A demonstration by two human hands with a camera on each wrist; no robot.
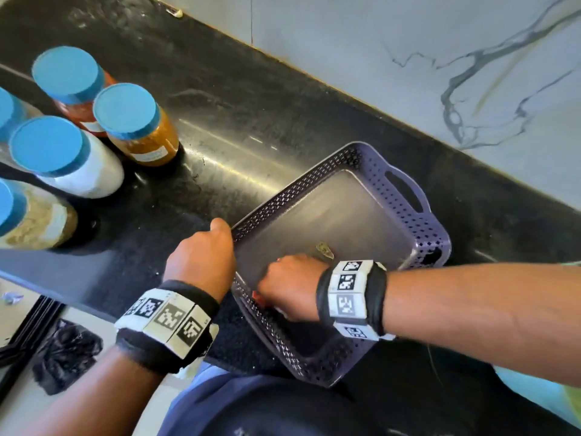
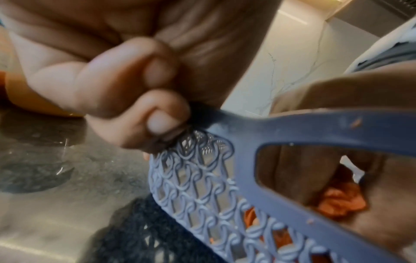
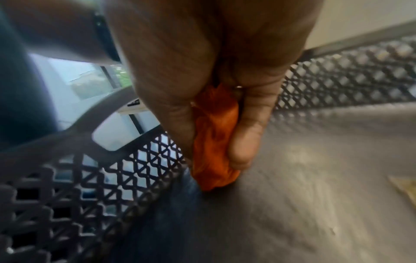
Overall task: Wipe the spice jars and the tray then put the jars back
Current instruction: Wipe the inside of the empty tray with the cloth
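Wiping the tray (image 1: 418,228) floor is the step in hand, I judge: my right hand (image 1: 290,286) clamps a bunched orange cloth (image 3: 213,142) against the floor by the tray's near wall, while my left hand (image 1: 201,259) curls round the tray's left rim. Next I should sweep toward the yellowish scrap (image 1: 325,250) mid-floor. 5 jars (image 1: 138,127) stand left of the tray.

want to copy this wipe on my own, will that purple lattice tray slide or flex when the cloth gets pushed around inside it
The tray probably slides easily: it holds no jars and sits on a glossy black counter, which may be why the left hand grips its rim. Its thin perforated walls likely flex a little. The orange cloth bunched in the right hand looks soft, so it should conform.
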